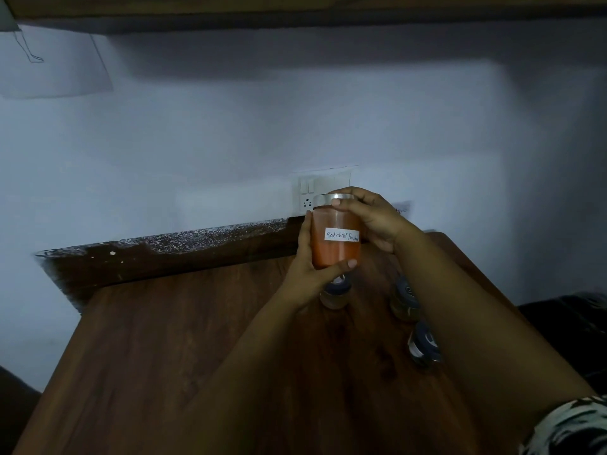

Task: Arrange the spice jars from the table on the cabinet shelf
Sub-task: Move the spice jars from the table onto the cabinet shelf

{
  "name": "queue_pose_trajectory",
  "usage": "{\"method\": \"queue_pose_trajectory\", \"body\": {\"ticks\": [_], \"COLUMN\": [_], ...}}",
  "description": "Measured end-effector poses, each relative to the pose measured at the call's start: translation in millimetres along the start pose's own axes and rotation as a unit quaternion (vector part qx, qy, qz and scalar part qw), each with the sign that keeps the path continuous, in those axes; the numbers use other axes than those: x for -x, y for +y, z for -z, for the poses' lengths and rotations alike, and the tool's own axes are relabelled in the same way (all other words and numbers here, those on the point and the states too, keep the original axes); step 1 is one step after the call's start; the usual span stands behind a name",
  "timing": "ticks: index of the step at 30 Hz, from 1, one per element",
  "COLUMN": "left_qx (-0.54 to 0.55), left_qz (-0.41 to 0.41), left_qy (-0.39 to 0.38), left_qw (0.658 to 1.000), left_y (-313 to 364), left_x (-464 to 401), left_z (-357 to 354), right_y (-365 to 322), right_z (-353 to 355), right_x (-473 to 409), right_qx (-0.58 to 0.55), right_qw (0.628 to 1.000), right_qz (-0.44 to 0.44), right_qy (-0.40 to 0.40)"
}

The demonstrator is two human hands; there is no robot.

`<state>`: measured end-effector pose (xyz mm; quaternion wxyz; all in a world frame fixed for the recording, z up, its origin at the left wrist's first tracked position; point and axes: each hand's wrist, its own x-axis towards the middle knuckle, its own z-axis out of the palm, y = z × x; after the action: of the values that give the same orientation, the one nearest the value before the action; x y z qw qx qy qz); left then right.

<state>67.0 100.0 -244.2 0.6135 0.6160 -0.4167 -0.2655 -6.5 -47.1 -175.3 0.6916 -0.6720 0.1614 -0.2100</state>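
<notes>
Both forearms reached over the wooden table (164, 339). One red chilli powder jar (335, 238) stood upright, lid up, above three small jars (335, 292): left hand (312, 270) gripped its base, right hand (371, 218) clasped its silver lid (325, 199).

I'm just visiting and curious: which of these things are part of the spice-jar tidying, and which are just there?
Part of the job:
red chilli powder jar, held in the left hand and right hand
three small dark-lidded jars on the wooden table

Just there:
wall socket and switches
paper on the wall
</notes>
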Motion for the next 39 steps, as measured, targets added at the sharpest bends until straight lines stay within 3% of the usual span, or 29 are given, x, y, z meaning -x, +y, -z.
{"method": "queue_pose_trajectory", "body": {"ticks": [25, 28, 31, 39], "left_qx": [-0.011, -0.014, -0.005, -0.086], "left_qz": [-0.040, -0.056, -0.084, -0.206], "left_qy": [0.017, 0.030, 0.051, 0.062], "left_qw": [0.999, 0.998, 0.995, 0.973], "left_y": [32, 50, 78, 191], "left_x": [-2, -12, -25, -56], "left_z": [2, -5, -13, -28], "right_y": [-33, -46, -65, -173], "right_z": [-4, 2, 10, 44], "right_x": [12, 10, 14, 26], "right_qx": [0.020, 0.039, 0.048, 0.062], "right_qw": [0.996, 0.995, 0.997, 0.972], "right_qz": [0.080, 0.068, 0.063, 0.221], "right_qy": [0.034, 0.064, 0.024, 0.053]}}
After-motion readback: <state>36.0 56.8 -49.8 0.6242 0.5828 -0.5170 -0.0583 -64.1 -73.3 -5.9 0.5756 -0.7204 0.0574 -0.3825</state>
